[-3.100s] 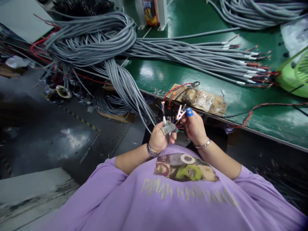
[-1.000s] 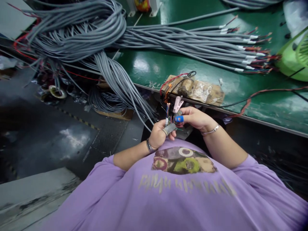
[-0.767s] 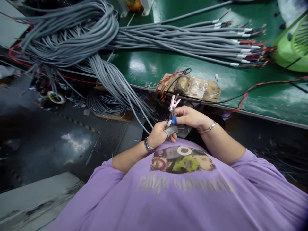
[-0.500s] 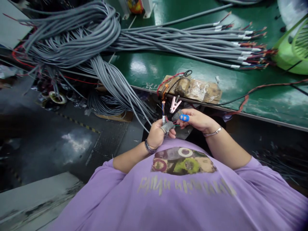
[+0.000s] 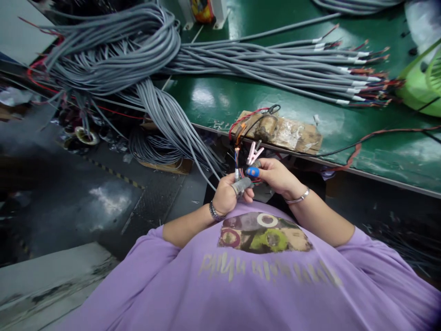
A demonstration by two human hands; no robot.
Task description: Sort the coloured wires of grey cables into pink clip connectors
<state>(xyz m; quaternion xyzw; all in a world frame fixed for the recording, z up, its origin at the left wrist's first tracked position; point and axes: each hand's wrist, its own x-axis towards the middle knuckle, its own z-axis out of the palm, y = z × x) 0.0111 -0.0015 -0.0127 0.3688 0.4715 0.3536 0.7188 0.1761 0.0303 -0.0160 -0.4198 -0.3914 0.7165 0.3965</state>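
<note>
My left hand (image 5: pixel 225 195), its thumb wrapped in grey tape, is closed on a grey cable whose stripped end (image 5: pixel 236 168) points up with a white sleeve and coloured wires. My right hand (image 5: pixel 277 177), with a blue cover on one finger, pinches thin coloured wires (image 5: pixel 242 173) close to the left thumb. Just beyond the right fingertips stands a pale pink clip (image 5: pixel 254 154), at the bench edge. Which single wire the right fingers grip is too small to tell.
Many grey cables (image 5: pixel 241 59) lie across the green bench (image 5: pixel 213 101), some hanging over its edge (image 5: pixel 175 119). A worn wooden block (image 5: pixel 289 133) with red and black leads sits at the front edge. A green fan-like object (image 5: pixel 423 89) stands right.
My right hand has moved between the clip and the wires, coming back toward my left hand. The left hand keeps its hold on the cable. The view has shifted slightly.
</note>
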